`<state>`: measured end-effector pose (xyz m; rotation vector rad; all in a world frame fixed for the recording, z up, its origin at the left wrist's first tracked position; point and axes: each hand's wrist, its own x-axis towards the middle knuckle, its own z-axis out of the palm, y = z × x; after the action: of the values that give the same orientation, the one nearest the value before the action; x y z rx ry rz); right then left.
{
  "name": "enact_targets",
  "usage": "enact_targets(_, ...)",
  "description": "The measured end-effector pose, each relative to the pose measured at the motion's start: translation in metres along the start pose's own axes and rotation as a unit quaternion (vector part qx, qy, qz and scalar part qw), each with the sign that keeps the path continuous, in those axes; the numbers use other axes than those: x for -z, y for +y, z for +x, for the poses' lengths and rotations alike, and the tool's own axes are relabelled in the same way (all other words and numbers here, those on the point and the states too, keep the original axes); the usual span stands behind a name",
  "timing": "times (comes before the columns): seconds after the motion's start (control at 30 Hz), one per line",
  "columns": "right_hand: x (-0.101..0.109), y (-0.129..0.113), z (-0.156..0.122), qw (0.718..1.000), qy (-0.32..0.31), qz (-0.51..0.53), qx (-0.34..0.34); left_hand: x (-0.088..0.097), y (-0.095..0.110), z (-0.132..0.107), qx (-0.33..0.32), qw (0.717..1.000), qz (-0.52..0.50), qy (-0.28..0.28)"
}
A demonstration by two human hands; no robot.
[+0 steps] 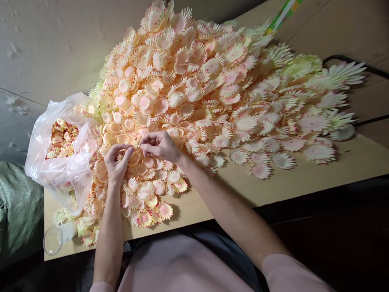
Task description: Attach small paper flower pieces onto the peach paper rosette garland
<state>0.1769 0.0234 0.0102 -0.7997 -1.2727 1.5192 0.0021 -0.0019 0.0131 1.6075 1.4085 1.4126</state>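
Note:
A big heap of peach, pink and pale yellow fabric flower petals (pixel 212 89) covers the wooden table (pixel 304 182). My left hand (pixel 117 162) and my right hand (pixel 159 145) meet over the near left part of the heap. Both pinch a small peach petal piece (pixel 136 147) between their fingertips. My forearms reach in from the bottom of the view.
A clear plastic bag (pixel 60 162) holding more petals lies at the table's left end. A small clear cup (pixel 53 240) stands at the near left corner. A green sack (pixel 18 207) sits on the floor at left. A green striped stick (pixel 282 16) shows at the far edge.

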Motion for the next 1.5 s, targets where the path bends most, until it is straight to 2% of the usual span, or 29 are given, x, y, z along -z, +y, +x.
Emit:
enact_targets(0.13,0.0,-0.001,-0.001,1.0,-0.007,-0.018,0.001,0.001,-0.001,0.0,-0.007,0.999,0.028,-0.021)
enact_targets(0.33,-0.002,0.0,-0.002,0.999,-0.028,-0.028,-0.004,0.001,-0.005,0.0,0.025,0.999,0.029,-0.017)
enact_targets(0.47,-0.003,-0.001,-0.002,0.999,-0.037,-0.032,-0.005,0.001,-0.007,0.001,0.085,0.995,-0.047,0.002)
enact_targets(0.6,0.0,-0.005,-0.002,1.0,-0.025,0.001,0.005,0.003,-0.008,0.004,0.132,0.979,-0.151,0.031)
enact_targets(0.73,0.003,-0.003,-0.001,0.998,-0.028,0.05,0.006,0.002,-0.005,0.005,0.151,0.976,-0.157,0.025)
enact_targets(0.9,0.006,0.006,0.001,0.991,-0.035,0.125,0.022,-0.003,-0.002,0.003,0.155,0.975,-0.159,0.016)
enact_targets(1.13,0.007,0.004,0.001,0.979,-0.026,0.201,0.024,-0.004,-0.001,0.001,0.149,0.961,-0.233,-0.011)
enact_targets(1.2,0.011,-0.002,0.001,0.974,-0.015,0.222,0.049,0.0,-0.004,0.004,0.145,0.956,-0.256,0.002)
enact_targets(1.27,0.018,-0.009,0.0,0.968,0.015,0.237,0.087,0.005,-0.007,0.007,0.137,0.953,-0.268,0.043)
enact_targets(1.33,0.022,-0.014,0.0,0.968,0.048,0.224,0.106,0.007,-0.011,0.009,0.13,0.953,-0.265,0.07)
enact_targets(1.4,0.022,-0.016,0.0,0.974,0.073,0.19,0.101,0.006,-0.013,0.009,0.121,0.962,-0.236,0.067)
enact_targets(1.5,0.014,-0.012,0.0,0.989,0.058,0.116,0.071,0.0,-0.014,0.006,0.104,0.978,-0.172,0.054)
